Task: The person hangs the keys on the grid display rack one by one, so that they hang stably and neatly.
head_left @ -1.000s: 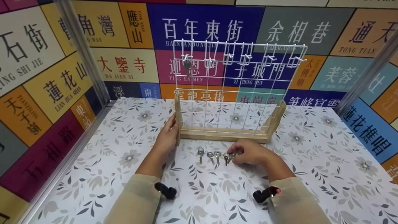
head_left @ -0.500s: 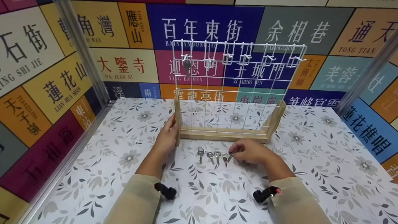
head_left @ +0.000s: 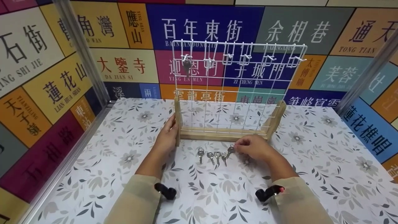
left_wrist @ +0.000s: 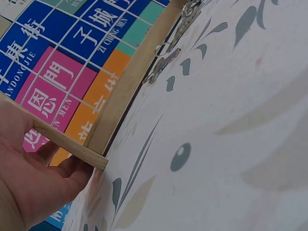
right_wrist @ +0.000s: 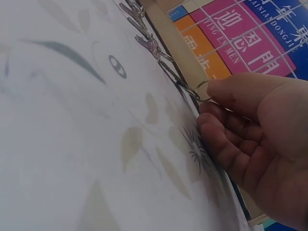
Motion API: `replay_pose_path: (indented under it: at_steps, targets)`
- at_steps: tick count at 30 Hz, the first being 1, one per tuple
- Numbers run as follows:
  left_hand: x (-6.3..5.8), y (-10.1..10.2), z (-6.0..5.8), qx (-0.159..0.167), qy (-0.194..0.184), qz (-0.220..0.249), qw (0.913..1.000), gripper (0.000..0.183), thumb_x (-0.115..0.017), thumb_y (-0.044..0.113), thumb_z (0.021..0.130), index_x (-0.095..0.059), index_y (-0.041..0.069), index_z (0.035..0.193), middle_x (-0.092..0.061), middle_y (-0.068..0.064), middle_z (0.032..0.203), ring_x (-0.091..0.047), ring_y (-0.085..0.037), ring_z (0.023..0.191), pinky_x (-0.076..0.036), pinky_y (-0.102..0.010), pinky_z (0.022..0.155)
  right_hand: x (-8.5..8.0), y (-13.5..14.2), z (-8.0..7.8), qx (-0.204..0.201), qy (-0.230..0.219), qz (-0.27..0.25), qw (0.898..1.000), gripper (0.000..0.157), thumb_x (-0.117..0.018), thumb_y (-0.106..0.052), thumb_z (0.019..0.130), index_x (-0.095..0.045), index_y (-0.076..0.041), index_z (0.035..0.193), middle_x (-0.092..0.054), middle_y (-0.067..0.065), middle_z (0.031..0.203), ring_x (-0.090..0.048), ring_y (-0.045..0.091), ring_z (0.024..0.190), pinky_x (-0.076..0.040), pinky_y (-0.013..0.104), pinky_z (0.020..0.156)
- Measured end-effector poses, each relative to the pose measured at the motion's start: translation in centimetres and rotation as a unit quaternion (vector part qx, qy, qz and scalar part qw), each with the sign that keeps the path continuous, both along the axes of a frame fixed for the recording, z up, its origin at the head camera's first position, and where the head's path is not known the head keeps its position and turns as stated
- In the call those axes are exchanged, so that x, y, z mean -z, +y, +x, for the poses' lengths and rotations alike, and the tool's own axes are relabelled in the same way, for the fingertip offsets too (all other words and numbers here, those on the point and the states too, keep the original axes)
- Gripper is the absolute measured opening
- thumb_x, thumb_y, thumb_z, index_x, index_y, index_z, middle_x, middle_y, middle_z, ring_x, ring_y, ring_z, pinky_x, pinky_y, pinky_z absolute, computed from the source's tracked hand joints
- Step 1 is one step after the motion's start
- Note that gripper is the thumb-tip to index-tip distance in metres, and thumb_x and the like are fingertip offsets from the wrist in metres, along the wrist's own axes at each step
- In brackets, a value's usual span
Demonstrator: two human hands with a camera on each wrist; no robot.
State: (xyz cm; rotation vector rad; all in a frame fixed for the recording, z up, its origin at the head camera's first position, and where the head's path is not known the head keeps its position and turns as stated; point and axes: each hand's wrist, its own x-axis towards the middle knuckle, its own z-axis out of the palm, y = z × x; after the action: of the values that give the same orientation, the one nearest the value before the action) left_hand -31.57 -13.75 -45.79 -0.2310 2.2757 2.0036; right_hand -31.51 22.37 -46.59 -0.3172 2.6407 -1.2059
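Note:
In the head view a white wire grid rack (head_left: 230, 77) with a wooden base stands on the table. My left hand (head_left: 166, 137) grips its left wooden upright (left_wrist: 72, 144), thumb on one side and fingers on the other in the left wrist view. My right hand (head_left: 256, 148) pinches the thin metal ring (right_wrist: 204, 98) of a key (head_left: 230, 151) between thumb and forefinger. That key hangs slanted toward the tabletop, beside several other silver keys (head_left: 217, 157) lying in a row before the base. One key (head_left: 187, 66) hangs from the leftmost hook.
White hooks (head_left: 246, 58) line the grid's upper part, those right of the first bearing no key. A flower-patterned cloth (head_left: 211, 193) covers the table. Behind it rises a wall of coloured sign panels (head_left: 205, 18), with a clear post (head_left: 84, 53) at the left.
My right hand has drawn one key by its ring slightly away from the row, up toward the rack's base. The left hand has stayed on the upright.

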Motion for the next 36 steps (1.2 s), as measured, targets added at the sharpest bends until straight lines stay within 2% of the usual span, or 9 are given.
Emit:
replay_pose_path:
  at_steps: [3,10,17,22,26,31,36]
  targets:
    - [0.0,0.0,0.0,0.001,0.002,-0.002,1.0000,0.049,-0.043,0.051,0.114,-0.029,0.066,0.158,-0.029,0.015,0.177,-0.028,-0.022,0.165,-0.025,-0.052,0.135,-0.5,0.0,0.0,0.012,0.025,-0.012,1.000,0.015,-0.077,-0.028,0.100,-0.082,-0.015,0.106,-0.076,0.001,0.091,-0.066,0.014,0.081,-0.057,0.027,0.073]
    - [0.0,0.0,0.0,-0.003,0.000,-0.010,0.9999,0.048,-0.043,0.053,0.113,-0.030,0.065,0.158,-0.029,0.015,0.177,-0.025,-0.022,0.166,-0.024,-0.052,0.135,-3.2,-1.2,0.7,0.026,0.019,-0.108,0.994,0.025,-0.076,-0.028,0.102,-0.080,-0.008,0.115,-0.080,0.010,0.102,-0.074,0.017,0.088,-0.065,0.034,0.084]
    - [0.0,0.0,0.1,0.000,0.003,-0.006,1.0000,0.049,-0.043,0.053,0.114,-0.028,0.066,0.158,-0.029,0.016,0.176,-0.027,-0.023,0.165,-0.023,-0.055,0.135,-5.9,-3.0,2.0,0.031,0.030,-0.237,0.971,0.032,-0.076,-0.020,0.102,-0.074,0.007,0.119,-0.079,0.000,0.097,-0.076,0.013,0.086,-0.066,0.029,0.084]
    - [-0.2,0.1,0.1,-0.004,-0.005,-0.007,1.0000,0.047,-0.043,0.053,0.114,-0.030,0.067,0.157,-0.029,0.018,0.176,-0.026,-0.022,0.166,-0.022,-0.056,0.135,-8.1,-4.3,3.0,0.022,0.032,-0.286,0.957,0.021,-0.074,-0.014,0.102,-0.075,0.004,0.113,-0.076,-0.002,0.088,-0.073,0.013,0.077,-0.066,0.028,0.076]
    - [-0.2,0.1,0.1,-0.004,-0.006,-0.011,0.9999,0.049,-0.043,0.052,0.114,-0.029,0.065,0.159,-0.029,0.018,0.176,-0.026,-0.023,0.165,-0.022,-0.055,0.135,-10.3,-5.2,3.6,0.004,0.035,-0.305,0.952,0.010,-0.073,-0.012,0.102,-0.076,-0.003,0.107,-0.076,-0.002,0.088,-0.072,0.013,0.077,-0.065,0.028,0.073]
    - [-0.1,0.0,-0.1,0.000,0.005,-0.007,1.0000,0.050,-0.042,0.050,0.114,-0.029,0.063,0.160,-0.029,0.015,0.177,-0.028,-0.024,0.165,-0.024,-0.053,0.135,-13.6,-6.5,3.9,-0.002,0.047,-0.318,0.947,0.009,-0.073,-0.013,0.102,-0.076,-0.006,0.105,-0.074,0.002,0.089,-0.070,0.015,0.078,-0.065,0.028,0.072]
    - [0.0,0.0,0.0,0.001,0.007,-0.001,1.0000,0.050,-0.043,0.049,0.115,-0.029,0.061,0.162,-0.028,0.013,0.177,-0.026,-0.024,0.166,-0.023,-0.053,0.135,-17.0,-8.2,3.9,-0.004,0.043,-0.370,0.928,0.015,-0.071,-0.011,0.104,-0.073,0.002,0.110,-0.074,0.004,0.091,-0.071,0.016,0.081,-0.065,0.028,0.075]
